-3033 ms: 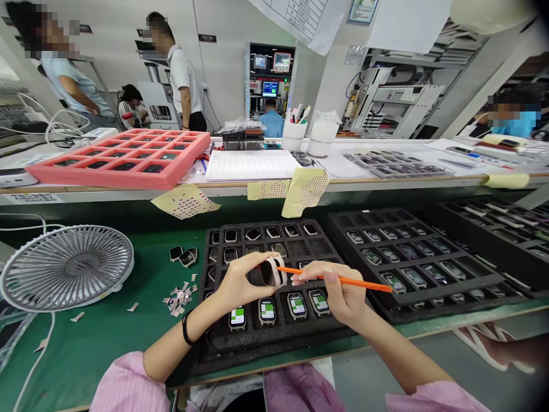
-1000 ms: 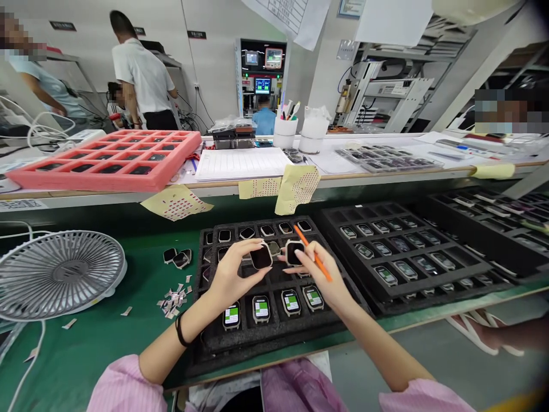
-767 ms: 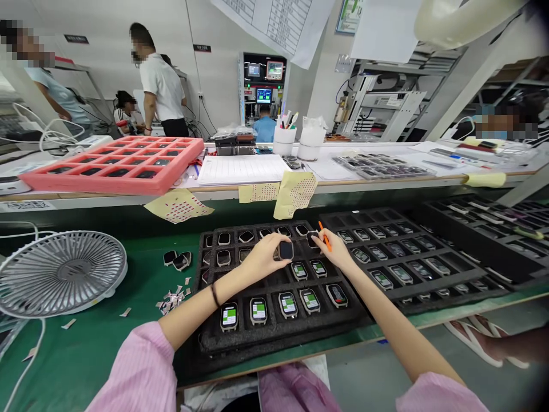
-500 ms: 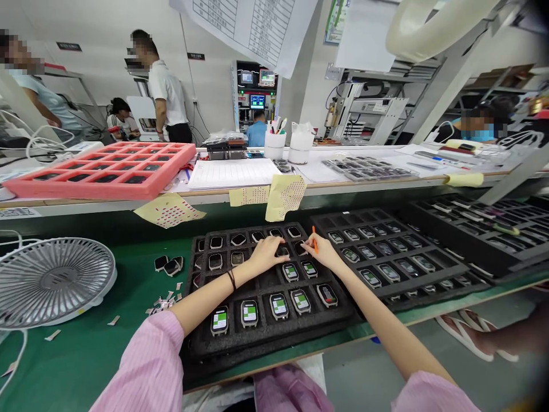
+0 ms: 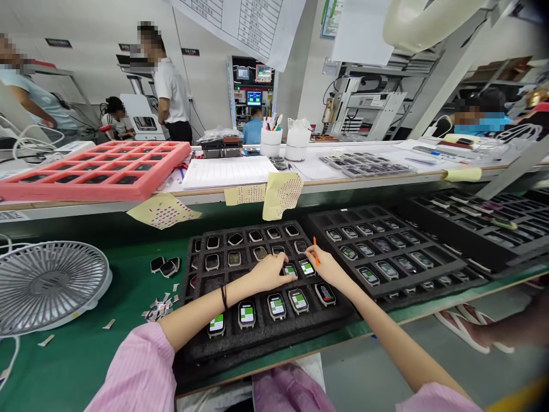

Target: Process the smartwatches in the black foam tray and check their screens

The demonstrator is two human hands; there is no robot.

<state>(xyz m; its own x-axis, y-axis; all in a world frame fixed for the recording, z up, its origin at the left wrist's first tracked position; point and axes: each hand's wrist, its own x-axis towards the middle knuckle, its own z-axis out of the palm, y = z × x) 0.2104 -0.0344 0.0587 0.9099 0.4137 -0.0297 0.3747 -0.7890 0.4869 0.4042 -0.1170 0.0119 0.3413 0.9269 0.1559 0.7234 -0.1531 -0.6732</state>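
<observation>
Under the shelf we have a green tabletop (image 5: 120,286), and on it, from left to right, we find a grey fan (image 5: 55,285), a scatter of small pale slips (image 5: 160,308), two loose watches (image 5: 165,266) touching or nearly so, and the near foam tray (image 5: 261,340), black and filled with watches in rows. To its right we see the middle foam tray (image 5: 412,280) and the far foam tray (image 5: 467,246). Our white shelf (image 5: 206,194) bears a pink tray (image 5: 141,189), a ruled sheet (image 5: 231,171), two white containers (image 5: 271,142) and a clear tray (image 5: 386,173).

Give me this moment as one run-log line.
left hand: at lit watch, grip unclear | right hand: holding orange stick, next to dark-screened watch | both watches: in black foam tray
</observation>
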